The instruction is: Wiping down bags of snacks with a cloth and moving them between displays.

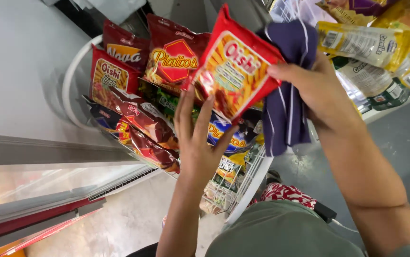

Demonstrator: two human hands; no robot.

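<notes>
My right hand point(316, 93) grips a red and yellow snack bag point(236, 66) by its right edge, together with a dark blue striped cloth point(288, 109) that hangs below the hand. My left hand point(196, 138) is raised with fingers spread, its fingertips touching the lower left side of that bag. Beneath both hands stands a white wire rack point(247, 183) filled with several snack bags, among them a dark red bag point(174, 54) and a red bag point(109, 78) at the left.
Pasta packets point(366, 45) and yellow packs lie on a shelf at the upper right. A grey wall surface point(19, 71) fills the left. Below are a pale concrete floor point(128, 223) and a red metal frame point(33, 221).
</notes>
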